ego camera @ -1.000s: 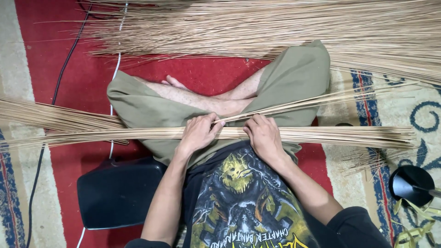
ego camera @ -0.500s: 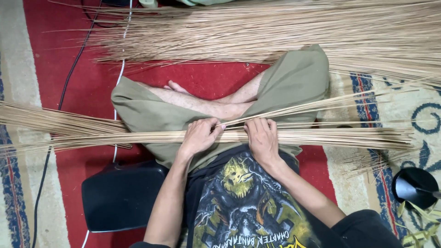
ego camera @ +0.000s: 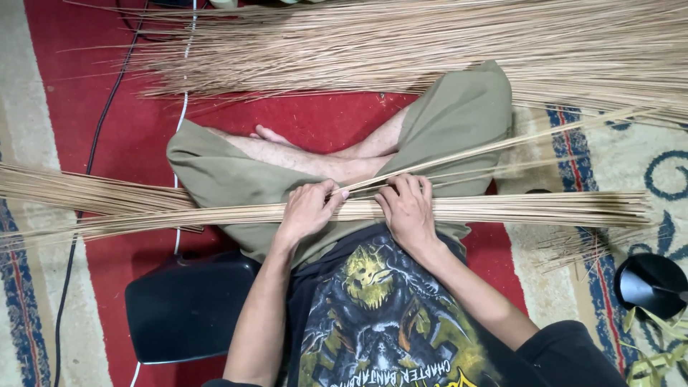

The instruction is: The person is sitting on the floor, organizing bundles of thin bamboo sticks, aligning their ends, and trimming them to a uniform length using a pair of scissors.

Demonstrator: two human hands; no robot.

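Note:
A long bundle of thin tan sticks lies across my lap, reaching far out to both sides. My left hand rests on top of the bundle, its fingertips pinching the end of a few loose sticks that slant up to the right. My right hand lies flat on the bundle just beside it, fingers curled over the sticks. I sit cross-legged in olive shorts on a red carpet.
A big loose heap of the same sticks spreads across the floor ahead. More sticks fan out at left. A black cushion lies by my left hip, cables run along the carpet, and a black cone-shaped object sits at right.
Both hands have stayed on the bundle; the left fingers have shifted slightly right onto the slanting loose sticks. The view has tilted a little.

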